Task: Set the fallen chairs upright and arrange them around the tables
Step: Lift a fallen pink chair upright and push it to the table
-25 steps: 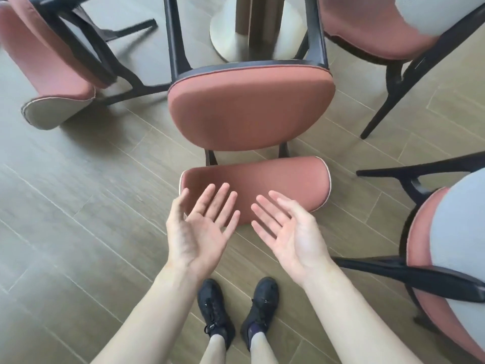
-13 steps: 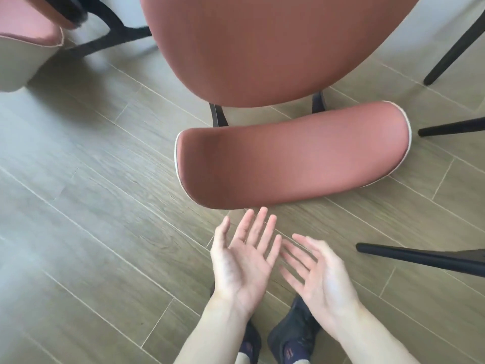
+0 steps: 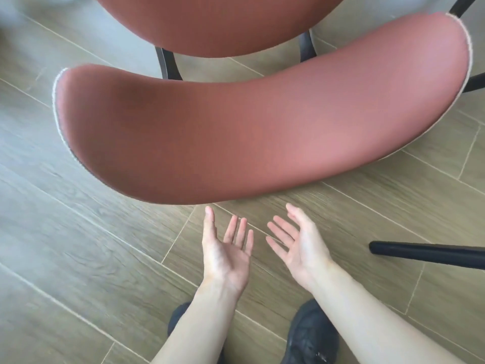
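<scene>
A fallen chair lies in front of me with its curved red backrest (image 3: 257, 135) resting on the wooden floor and filling the middle of the view. Its red seat (image 3: 220, 22) stands on edge beyond, joined by black frame posts (image 3: 168, 65). My left hand (image 3: 225, 250) and my right hand (image 3: 296, 240) are held palm up, fingers apart, side by side just below the backrest's near edge. Neither hand touches the chair, and both hold nothing.
A black chair leg (image 3: 427, 253) of another chair juts in from the right edge, close to my right hand. More black frame parts (image 3: 462, 5) show at the top right. My dark shoes (image 3: 312, 334) stand on the plank floor (image 3: 78, 245) below my arms.
The view has dropped much closer to the fallen chair, so its backrest now looks far larger. My hands stayed open and palm up and sit lower, near the backrest's front edge.
</scene>
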`<state>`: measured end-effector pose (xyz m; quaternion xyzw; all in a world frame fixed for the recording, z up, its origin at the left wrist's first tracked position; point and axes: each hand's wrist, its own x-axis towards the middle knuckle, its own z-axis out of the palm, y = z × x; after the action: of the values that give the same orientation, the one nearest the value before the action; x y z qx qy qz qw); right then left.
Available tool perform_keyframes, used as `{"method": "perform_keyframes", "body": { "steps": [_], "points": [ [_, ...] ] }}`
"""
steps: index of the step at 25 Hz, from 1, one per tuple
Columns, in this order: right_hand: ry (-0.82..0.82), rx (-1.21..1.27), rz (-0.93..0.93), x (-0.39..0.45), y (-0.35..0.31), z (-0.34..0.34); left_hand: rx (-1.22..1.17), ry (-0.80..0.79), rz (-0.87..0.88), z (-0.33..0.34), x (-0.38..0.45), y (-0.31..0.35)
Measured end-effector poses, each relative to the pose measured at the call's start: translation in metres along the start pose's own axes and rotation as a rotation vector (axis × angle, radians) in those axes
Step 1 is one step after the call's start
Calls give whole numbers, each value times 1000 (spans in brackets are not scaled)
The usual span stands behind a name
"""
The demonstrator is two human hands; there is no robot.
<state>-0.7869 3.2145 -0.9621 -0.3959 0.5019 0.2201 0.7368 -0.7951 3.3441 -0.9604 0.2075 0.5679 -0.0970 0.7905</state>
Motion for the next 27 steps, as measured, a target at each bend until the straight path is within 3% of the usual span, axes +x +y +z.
{"method": "perform_keyframes", "body": {
  "steps": [6, 11, 14, 18, 23, 27],
  "points": [
    [136, 15, -185, 102, -39, -3, 76, 66, 207, 20, 106, -3],
    [115, 78, -230, 155, -60, -11, -15, -33, 286, 27, 144, 6],
    [7, 209, -229, 162, -54, -4, 3, -26, 294, 22, 149, 12],
    [69, 236, -234, 160, -52, -1, 55, 22, 270, 18, 143, 13],
    [45, 221, -242, 168, -56, -11, 57, -113, 241, 7, 154, 22],
    [20, 166, -189, 161, -69, -13, 57, -122, 221, 11, 151, 27]
  ]
}}
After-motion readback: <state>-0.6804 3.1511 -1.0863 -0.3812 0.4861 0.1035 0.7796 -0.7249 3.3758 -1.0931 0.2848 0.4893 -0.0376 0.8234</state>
